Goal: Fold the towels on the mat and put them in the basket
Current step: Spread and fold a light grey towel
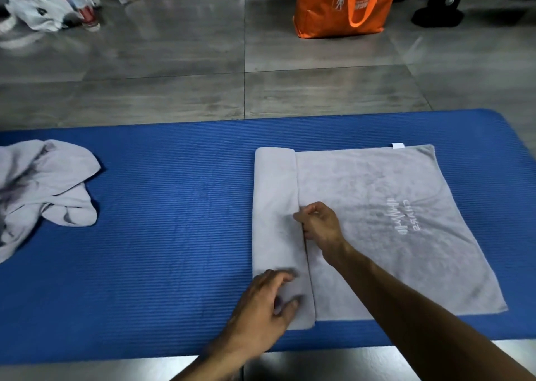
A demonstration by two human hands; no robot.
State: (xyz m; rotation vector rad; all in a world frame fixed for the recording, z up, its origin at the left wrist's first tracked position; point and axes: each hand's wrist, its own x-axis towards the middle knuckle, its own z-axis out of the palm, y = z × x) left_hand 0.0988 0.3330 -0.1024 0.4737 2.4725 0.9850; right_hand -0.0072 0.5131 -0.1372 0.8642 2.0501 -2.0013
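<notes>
A pale grey rectangular terry towel (pixel 377 221) with white embroidered lettering lies flat on the right half of a ribbed blue foam mat (pixel 174 221). Its left side is turned over onto itself in a long narrow folded band (pixel 275 206) running from the far edge to the near edge, and a small white label (pixel 398 145) sticks out at the far edge. The right hand (pixel 320 224), fingers curled, pinches the inner edge of that band about halfway along. The left hand (pixel 266 302) lies on the band's near end, fingers spread loosely and pressing the cloth down; its fingertips are blurred. Well apart, at the left end of the mat, a second pale grey towel (pixel 43 189) sits in a crumpled heap, partly cut off by the frame edge. Beyond the mat is a grey tiled floor (pixel 203 76), with an orange fabric tote bag (pixel 345 6) standing at the far right and a blurred white crumpled plastic bag (pixel 37 6) at the far left
</notes>
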